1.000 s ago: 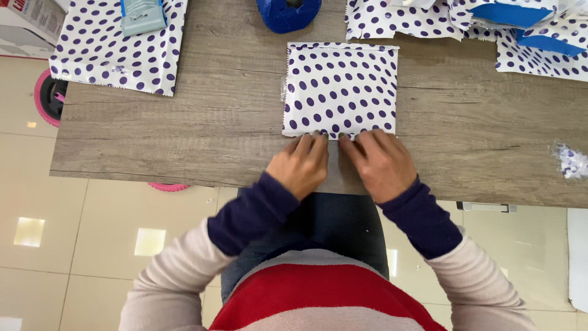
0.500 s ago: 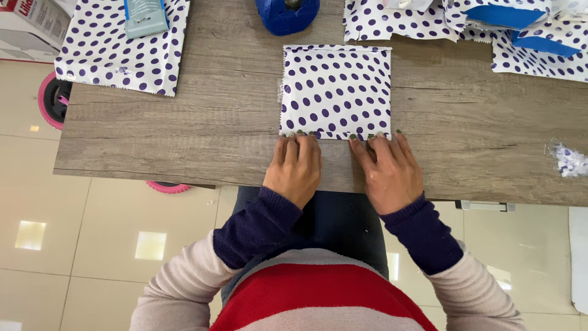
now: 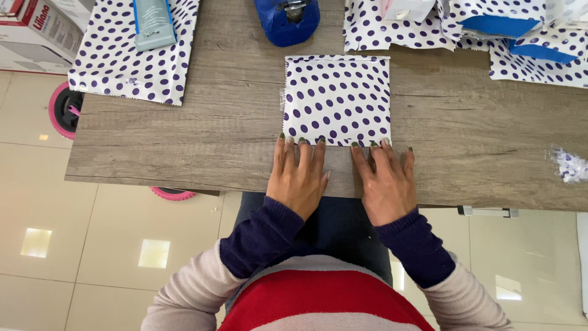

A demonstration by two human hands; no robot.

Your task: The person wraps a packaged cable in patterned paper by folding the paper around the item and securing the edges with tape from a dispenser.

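A square parcel wrapped in white paper with purple dots [image 3: 337,99] lies flat on the wooden table [image 3: 184,141]. My left hand [image 3: 300,175] rests flat on the table, fingers spread, fingertips touching the parcel's near edge. My right hand [image 3: 384,181] lies flat beside it, fingertips on the same edge at the right. Neither hand holds anything.
A sheet of dotted paper [image 3: 131,55] with a light blue box [image 3: 153,23] on it lies at the far left. A blue tape dispenser [image 3: 286,19] stands behind the parcel. More dotted paper and blue boxes [image 3: 490,27] crowd the far right. A crumpled scrap [image 3: 569,165] sits near the right edge.
Both hands flattened out from a curled pinch at the parcel's near edge; fingers now lie straight and spread. The parcel has shifted slightly away from me.
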